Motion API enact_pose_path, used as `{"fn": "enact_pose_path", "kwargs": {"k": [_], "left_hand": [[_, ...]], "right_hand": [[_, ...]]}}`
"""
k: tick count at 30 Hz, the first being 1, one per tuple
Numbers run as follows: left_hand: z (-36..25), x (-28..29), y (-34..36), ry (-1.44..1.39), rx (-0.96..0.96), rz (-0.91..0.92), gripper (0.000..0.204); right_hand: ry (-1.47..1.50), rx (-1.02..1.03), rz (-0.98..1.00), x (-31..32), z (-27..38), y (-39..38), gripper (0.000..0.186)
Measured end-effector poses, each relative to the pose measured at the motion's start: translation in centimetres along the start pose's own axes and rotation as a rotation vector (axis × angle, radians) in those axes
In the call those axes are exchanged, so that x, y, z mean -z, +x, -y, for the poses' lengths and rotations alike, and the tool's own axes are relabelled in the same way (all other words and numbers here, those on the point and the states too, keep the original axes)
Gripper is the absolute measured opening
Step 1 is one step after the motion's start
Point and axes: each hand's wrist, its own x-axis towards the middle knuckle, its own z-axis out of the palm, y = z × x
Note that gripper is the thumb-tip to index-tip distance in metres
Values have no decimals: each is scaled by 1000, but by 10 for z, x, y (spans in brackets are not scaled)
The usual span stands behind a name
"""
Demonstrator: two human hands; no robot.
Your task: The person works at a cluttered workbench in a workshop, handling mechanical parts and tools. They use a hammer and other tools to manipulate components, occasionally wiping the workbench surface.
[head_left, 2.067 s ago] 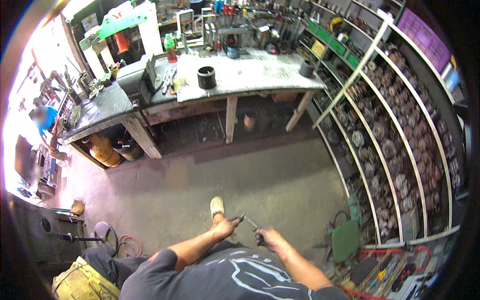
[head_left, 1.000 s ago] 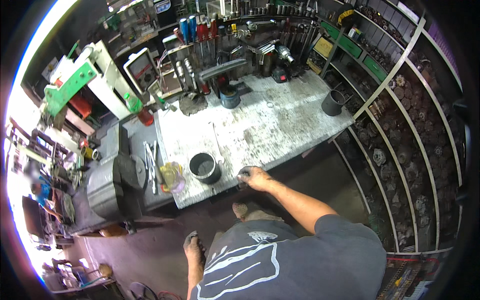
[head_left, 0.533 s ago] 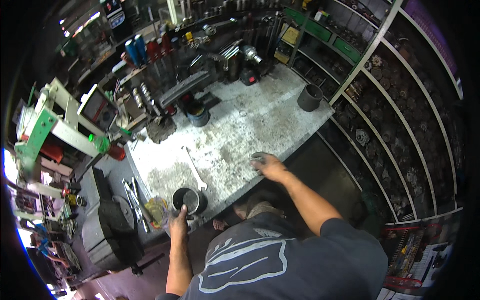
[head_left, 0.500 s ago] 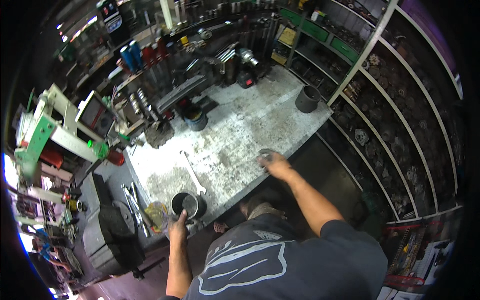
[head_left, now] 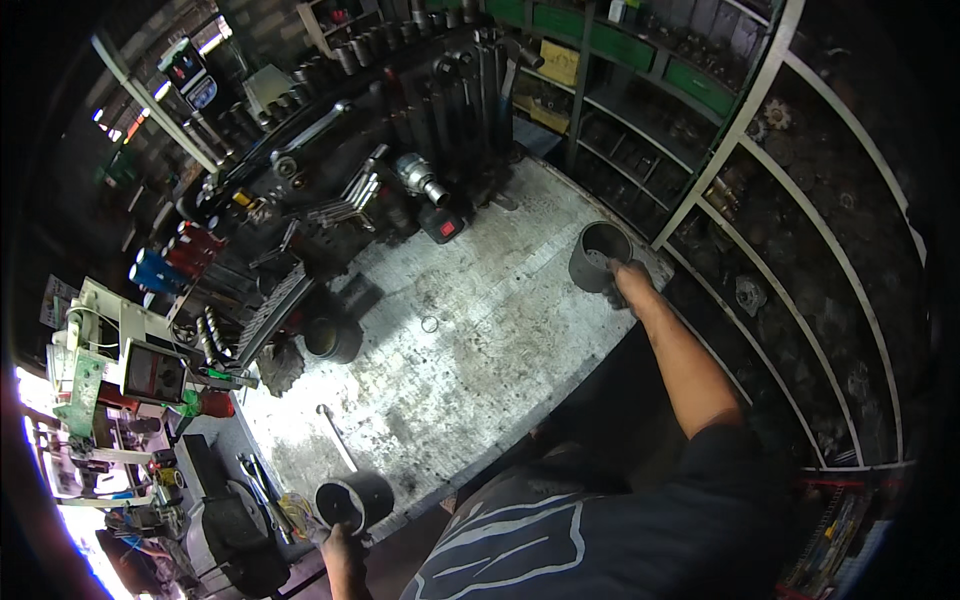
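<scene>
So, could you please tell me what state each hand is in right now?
Left hand: closed on the left cylinder.
Right hand: closed on the right cylinder.

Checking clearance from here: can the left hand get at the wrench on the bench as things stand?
Probably not directly: the left hand holds a dark cylinder, which sits between it and the wrench and hides the wrench's near end.

Right arm (head_left: 695,365) extends forward-right, right hand (head_left: 632,286) gripping; left hand (head_left: 341,547) grips too, left forearm (head_left: 347,583) cut by lower edge.
</scene>
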Motion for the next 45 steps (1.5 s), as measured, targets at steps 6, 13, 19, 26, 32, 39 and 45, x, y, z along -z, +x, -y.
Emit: {"fn": "enact_pose_path", "kwargs": {"k": [6,13,19,26,32,39,45], "left_hand": [[-219,-109,88,-457,79,206,33],[-425,-278,249,319,-744,253,17],[-474,-345,268,200,-698,203,28],[-407,-290,198,-410,-410,192,84],[-235,-218,59,-265,-94,194,55],[-80,-154,-32,-19,216,-235,40],[-26,-128,84,107,88,-534,50]], "right_hand": [[-75,142,121,17,18,87,42],[-179,92,306,-31,96,156,39],[-368,172,254,-47,88,186,58],[-225,943,-223,-44,63,70,46],[-409,1131,788,-155,47,-56,30],[-431,1378,1263,-337,32,-150,30],[-720,1348,1122,-555,28,-206,50]]}}
